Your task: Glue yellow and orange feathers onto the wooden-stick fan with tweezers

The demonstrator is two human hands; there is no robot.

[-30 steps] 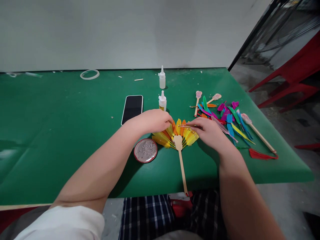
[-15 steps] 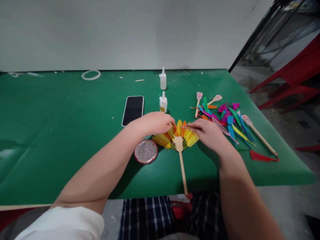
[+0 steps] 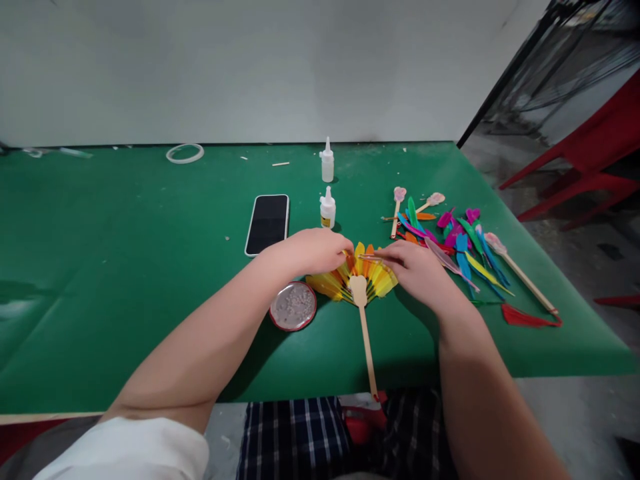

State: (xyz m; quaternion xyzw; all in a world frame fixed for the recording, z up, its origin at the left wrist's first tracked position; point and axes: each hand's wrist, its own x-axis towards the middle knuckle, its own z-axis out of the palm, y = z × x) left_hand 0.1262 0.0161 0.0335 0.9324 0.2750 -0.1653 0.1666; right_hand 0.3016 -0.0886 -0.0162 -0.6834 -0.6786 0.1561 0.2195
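A feather fan [image 3: 330, 283] of yellow and orange feathers lies on the green table, its wooden handle [image 3: 369, 353] pointing toward me. The fingers of my left hand [image 3: 327, 250] are closed at the fan's upper left edge, pinching a feather; the fingertips are partly hidden. From the other side my right hand [image 3: 413, 263] grips thin metal tweezers [image 3: 369, 257], whose tips reach over the feathers at the top middle of the fan. Beside my left forearm sits a round red-rimmed lid [image 3: 293, 307] holding small pale beads or stones.
Two white glue bottles [image 3: 327, 210] stand beyond my left hand, with a phone [image 3: 269, 223] to their left. Loose coloured feathers [image 3: 463, 243] and wooden sticks [image 3: 525, 277] lie at the right, by a red tassel [image 3: 530, 317]. A clear ring [image 3: 185, 153] lies near the wall.
The whole view has shifted slightly, with things appearing a little lower. Both hands stay at the fan, and the tweezer tips have barely moved.
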